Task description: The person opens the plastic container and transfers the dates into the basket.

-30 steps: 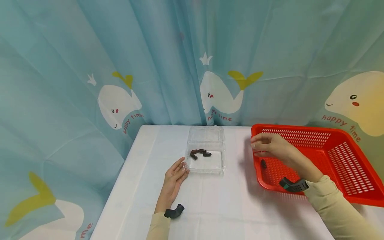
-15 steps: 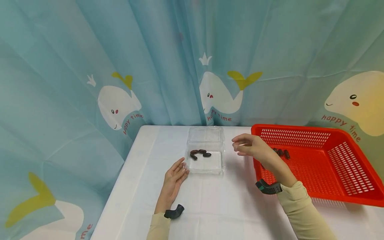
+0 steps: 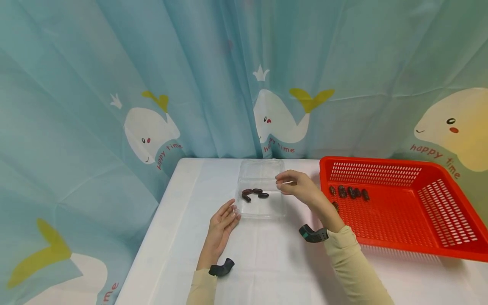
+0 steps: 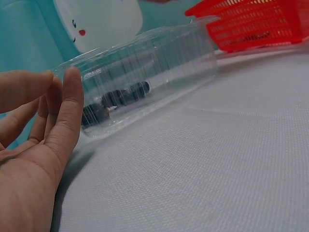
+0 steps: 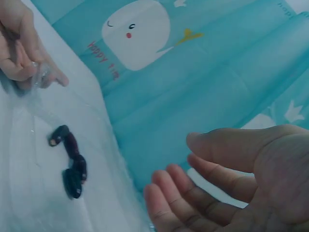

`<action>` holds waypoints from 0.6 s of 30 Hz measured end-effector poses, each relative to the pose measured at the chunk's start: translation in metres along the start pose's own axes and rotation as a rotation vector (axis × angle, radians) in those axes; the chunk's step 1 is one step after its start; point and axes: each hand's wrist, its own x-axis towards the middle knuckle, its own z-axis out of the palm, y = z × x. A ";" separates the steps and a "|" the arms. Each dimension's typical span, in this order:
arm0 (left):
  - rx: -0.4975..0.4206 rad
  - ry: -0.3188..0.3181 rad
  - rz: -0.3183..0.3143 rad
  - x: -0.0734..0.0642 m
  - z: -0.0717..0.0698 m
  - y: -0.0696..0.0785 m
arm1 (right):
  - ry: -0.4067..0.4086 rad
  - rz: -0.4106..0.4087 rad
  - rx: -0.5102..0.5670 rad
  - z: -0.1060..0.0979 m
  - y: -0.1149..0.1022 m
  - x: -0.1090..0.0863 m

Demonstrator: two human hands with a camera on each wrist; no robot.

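A clear plastic box [image 3: 267, 207] with its lid folded back lies on the white table, several dark brown dates [image 3: 263, 195] inside. At its near left corner my left hand [image 3: 222, 226] pinches the edge between thumb and fingers, as the left wrist view also shows. Over the box's right side hovers my right hand [image 3: 301, 188], its fingers loosely bent. A gap shows between thumb [image 5: 222, 147] and fingers in the right wrist view, and I see nothing held there.
A red perforated basket [image 3: 396, 228] stands on the right of the table. More dates [image 3: 351, 192] lie in its left part. A blue curtain [image 3: 213, 84] with whale prints hangs behind the table's back edge.
My right hand has moved left from the basket's left rim to above the box, uncovering the dates in the basket. My left hand stays at the box corner.
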 end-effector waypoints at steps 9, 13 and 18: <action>-0.004 0.005 0.006 0.000 0.001 0.002 | 0.026 0.013 0.017 0.025 0.005 0.019; 0.002 0.007 0.008 0.000 0.001 0.001 | 0.050 0.003 0.006 0.036 0.009 0.026; 0.019 -0.002 0.002 0.000 -0.001 0.000 | 0.075 0.006 0.017 0.049 0.014 0.031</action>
